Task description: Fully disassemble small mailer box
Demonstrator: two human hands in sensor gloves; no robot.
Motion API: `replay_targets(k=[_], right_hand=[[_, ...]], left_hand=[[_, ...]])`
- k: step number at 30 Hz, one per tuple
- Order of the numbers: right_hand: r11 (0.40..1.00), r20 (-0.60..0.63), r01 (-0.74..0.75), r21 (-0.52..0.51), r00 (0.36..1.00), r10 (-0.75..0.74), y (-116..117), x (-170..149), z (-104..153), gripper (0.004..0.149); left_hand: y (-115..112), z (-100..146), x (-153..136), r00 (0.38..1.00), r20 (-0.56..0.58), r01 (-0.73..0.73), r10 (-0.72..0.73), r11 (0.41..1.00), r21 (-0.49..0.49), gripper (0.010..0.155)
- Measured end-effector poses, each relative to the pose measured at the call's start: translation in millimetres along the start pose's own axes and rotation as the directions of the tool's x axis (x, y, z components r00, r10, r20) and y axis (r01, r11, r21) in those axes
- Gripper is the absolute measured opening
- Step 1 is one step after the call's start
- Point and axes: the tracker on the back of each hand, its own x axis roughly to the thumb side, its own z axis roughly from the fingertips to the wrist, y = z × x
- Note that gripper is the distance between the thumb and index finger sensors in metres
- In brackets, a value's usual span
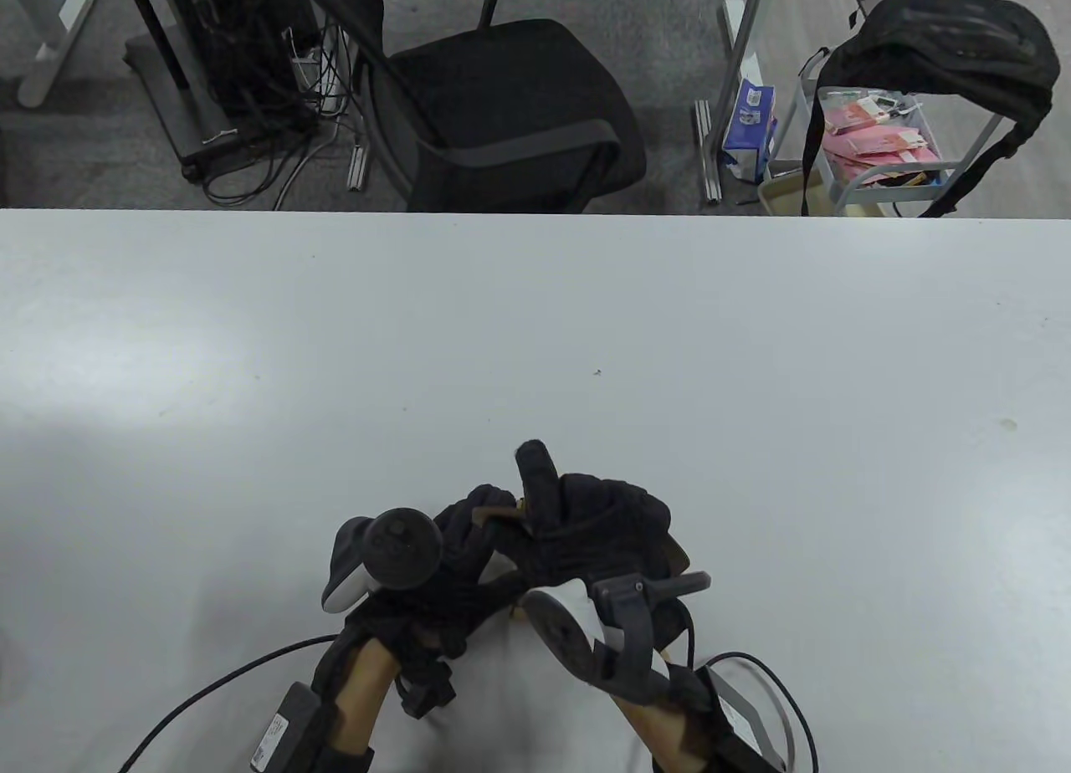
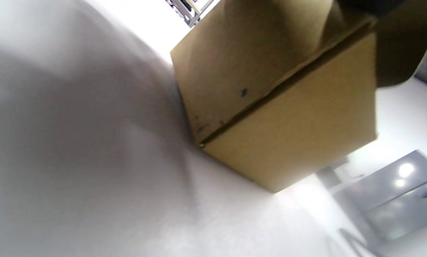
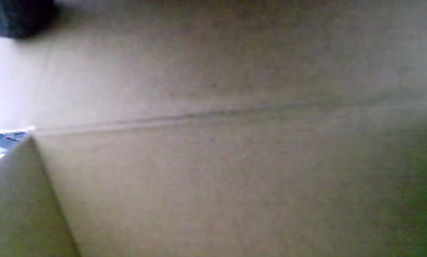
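Note:
The small brown cardboard mailer box (image 1: 502,515) is almost wholly hidden under both gloved hands near the table's front edge. My left hand (image 1: 479,514) grips its left side and my right hand (image 1: 577,505) covers its top and right side, with one finger sticking up. In the left wrist view the box (image 2: 270,107) looks closed, with a seam running across it, and one corner is at or just above the white table (image 2: 92,178). The right wrist view is filled by a cardboard face (image 3: 213,160) with a crease line.
The white table (image 1: 535,346) stretches far to the back and both sides. Beyond its far edge are a black chair (image 1: 502,112) and a cart with pink packets (image 1: 878,145). Glove cables (image 1: 217,681) trail at the front edge.

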Motion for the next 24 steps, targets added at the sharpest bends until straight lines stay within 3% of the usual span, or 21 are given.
replay_targets(k=[3, 6, 9, 12, 14, 16, 19, 21, 24], right_hand=[[0.999, 0.049, -0.035, 0.030, 0.998, 0.033, 4, 3, -20, 0.078], [0.995, 0.041, -0.098, 0.035, 0.994, 0.096, 12, 1, -44, 0.076], [0.964, -0.005, -0.249, 0.097, 0.968, 0.251, 30, -10, -75, 0.078], [0.886, -0.015, -0.428, 0.178, 0.899, 0.437, 49, -21, -98, 0.082], [0.805, -0.020, -0.558, 0.204, 0.819, 0.573, 58, -27, -108, 0.082], [0.795, -0.006, -0.542, 0.275, 0.825, 0.564, 66, -29, -109, 0.079], [0.817, 0.019, -0.409, 0.406, 0.898, 0.440, 78, -24, -103, 0.069], [0.779, 0.047, -0.354, 0.517, 0.921, 0.388, 89, -17, -95, 0.064], [0.642, 0.141, -0.351, 0.682, 0.924, 0.355, 109, 0, -80, 0.062]], left_hand=[[-2, -1, 3, 0.997, -0.042, -0.057, 0.058, 0.998, 0.027, 0.089], [-5, -2, 2, 0.997, -0.066, -0.051, 0.051, 0.999, -0.005, 0.090], [-7, -3, 0, 0.996, -0.080, -0.044, 0.042, 0.999, -0.021, 0.093], [-7, -3, -1, 0.994, -0.089, -0.059, 0.057, 0.998, -0.022, 0.094], [-7, -2, -1, 0.995, -0.089, -0.045, 0.043, 0.999, -0.024, 0.094], [-6, -2, -1, 0.995, -0.090, -0.043, 0.041, 0.999, -0.024, 0.094], [-7, -2, -1, 0.995, -0.091, -0.039, 0.037, 0.999, -0.027, 0.093], [-7, -3, 0, 0.995, -0.090, -0.034, 0.032, 0.999, -0.027, 0.092], [-8, -3, 0, 0.995, -0.091, -0.039, 0.036, 0.999, -0.028, 0.092]])
